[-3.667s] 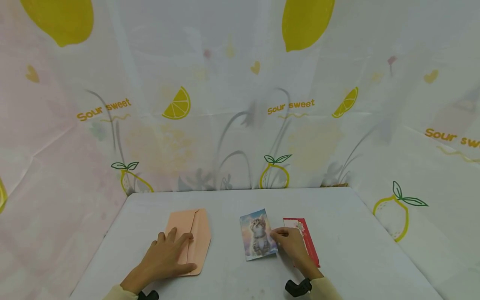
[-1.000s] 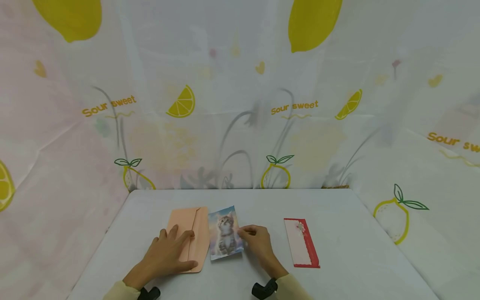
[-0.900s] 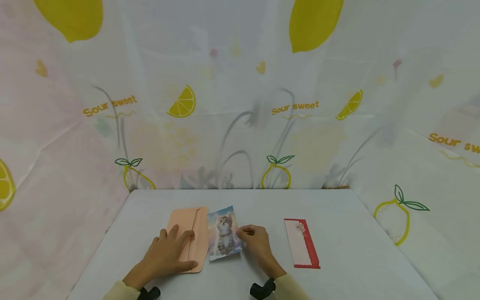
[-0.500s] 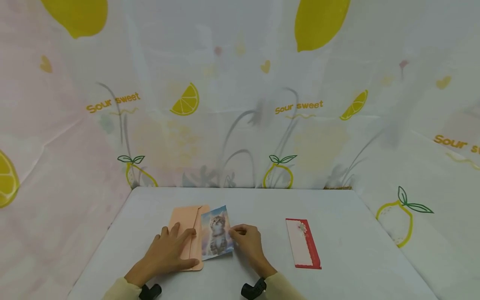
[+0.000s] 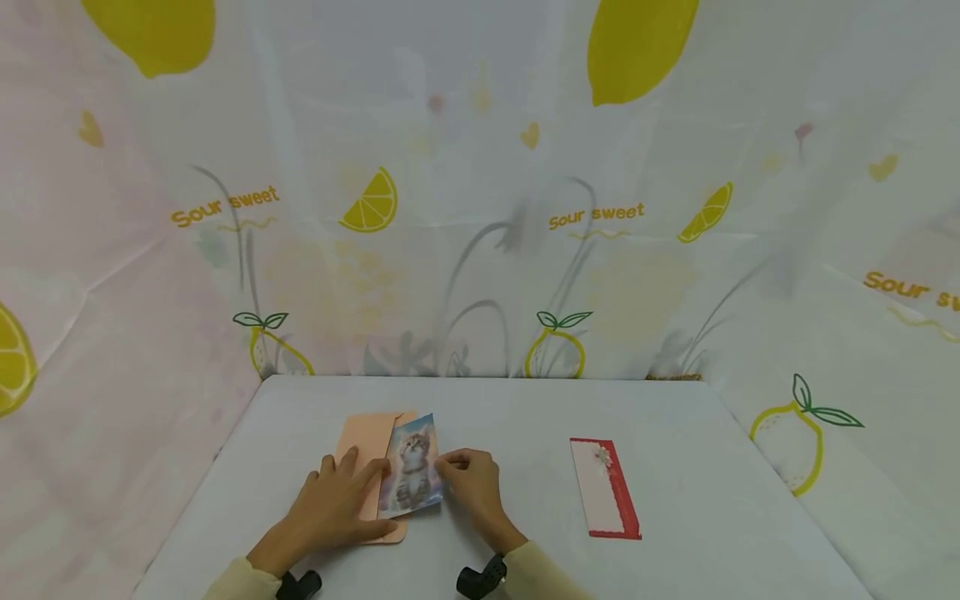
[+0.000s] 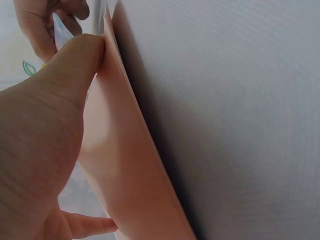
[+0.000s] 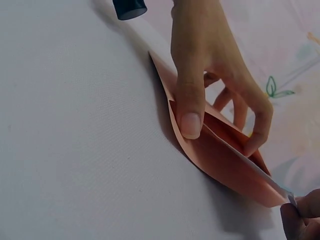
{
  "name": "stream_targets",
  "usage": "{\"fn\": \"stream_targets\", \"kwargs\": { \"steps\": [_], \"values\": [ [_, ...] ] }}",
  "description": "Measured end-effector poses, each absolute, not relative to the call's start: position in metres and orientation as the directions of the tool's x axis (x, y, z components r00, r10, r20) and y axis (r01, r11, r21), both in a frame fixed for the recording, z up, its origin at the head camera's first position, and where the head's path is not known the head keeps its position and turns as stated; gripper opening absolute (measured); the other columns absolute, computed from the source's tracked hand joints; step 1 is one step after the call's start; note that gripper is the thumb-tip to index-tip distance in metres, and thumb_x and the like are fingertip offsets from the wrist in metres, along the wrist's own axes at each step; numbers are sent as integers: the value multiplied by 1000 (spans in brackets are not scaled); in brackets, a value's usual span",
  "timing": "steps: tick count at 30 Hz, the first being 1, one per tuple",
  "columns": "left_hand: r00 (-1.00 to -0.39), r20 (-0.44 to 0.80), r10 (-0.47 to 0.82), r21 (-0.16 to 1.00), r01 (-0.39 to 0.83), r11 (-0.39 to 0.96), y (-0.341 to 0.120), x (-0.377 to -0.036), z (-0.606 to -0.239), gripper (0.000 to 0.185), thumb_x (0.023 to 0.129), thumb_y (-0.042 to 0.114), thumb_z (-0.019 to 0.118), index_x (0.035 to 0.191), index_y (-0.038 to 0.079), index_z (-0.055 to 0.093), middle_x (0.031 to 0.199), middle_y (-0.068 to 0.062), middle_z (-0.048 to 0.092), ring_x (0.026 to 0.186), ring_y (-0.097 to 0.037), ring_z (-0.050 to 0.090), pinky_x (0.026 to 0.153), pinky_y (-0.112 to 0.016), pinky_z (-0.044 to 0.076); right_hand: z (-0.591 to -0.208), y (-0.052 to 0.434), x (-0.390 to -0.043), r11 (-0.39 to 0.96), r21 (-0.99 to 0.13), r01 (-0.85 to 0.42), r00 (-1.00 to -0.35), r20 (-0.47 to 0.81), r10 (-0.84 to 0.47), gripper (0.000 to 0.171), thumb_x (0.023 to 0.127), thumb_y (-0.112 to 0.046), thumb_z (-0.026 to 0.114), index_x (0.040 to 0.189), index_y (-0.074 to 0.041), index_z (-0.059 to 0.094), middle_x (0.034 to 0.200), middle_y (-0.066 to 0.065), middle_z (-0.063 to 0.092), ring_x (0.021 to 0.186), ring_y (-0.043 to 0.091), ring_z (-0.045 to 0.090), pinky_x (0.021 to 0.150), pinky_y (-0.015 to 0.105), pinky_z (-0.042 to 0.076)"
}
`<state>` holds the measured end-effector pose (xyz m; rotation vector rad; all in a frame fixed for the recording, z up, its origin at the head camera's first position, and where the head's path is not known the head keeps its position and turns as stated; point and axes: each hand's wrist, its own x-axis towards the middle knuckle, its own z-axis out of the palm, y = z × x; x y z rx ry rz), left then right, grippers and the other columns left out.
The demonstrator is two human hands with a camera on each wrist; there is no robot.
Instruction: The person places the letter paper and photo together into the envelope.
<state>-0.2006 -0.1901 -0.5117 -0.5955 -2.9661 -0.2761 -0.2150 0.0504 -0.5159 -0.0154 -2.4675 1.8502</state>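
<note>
Envelope (image 5: 365, 467): peach paper, flat on white surface (image 5: 525, 417), near left of centre, flap side to the right, mouth lifted open as seen from right wrist view.
Left hand (image 5: 330, 508): laid on envelope, fingers spread and mostly straight, pressing it down; thumb tip (image 7: 190, 124) on near edge, index tip at flap.
Photo (image 5: 411, 467): kitten picture, upright, left edge entering envelope mouth, overlapping its right part.
Right hand (image 5: 468, 487): just right of photo, fingers curled, pinching its right edge.
Card (image 5: 603, 487): red and white, narrow, lying flat well apart to the right, untouched.
Wrist devices: black, one at each cuff, near edge of head view.
Sleeves: pale yellow.
Backdrop: lemon-print cloth (image 5: 480, 208) with "Sour sweet" lettering, behind and on both sides of surface.
</note>
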Motion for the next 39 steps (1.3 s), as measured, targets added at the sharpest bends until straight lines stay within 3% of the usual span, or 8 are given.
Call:
{"fn": "stream_targets", "kwargs": {
  "steps": [17,39],
  "values": [
    [-927,125,353,160,369,915,-189,-200,-512,89,69,86,69,136,28,59,137,-25,50,89,-35,50,67,-54,46,-517,24,-220,330,-940,-86,-995,97,16,9,88,-16,79,87,-7,80,72,-6,71,65,4,60,58,25,47],
    [-923,147,357,170,379,910,-188,-200,-511,89,68,85,71,133,27,57,134,-21,50,85,-32,48,66,-52,47,-520,7,-221,374,-920,-120,-993,103,-64,6,85,-11,81,83,-6,80,68,-6,71,60,2,62,54,21,47]
  ]
}}
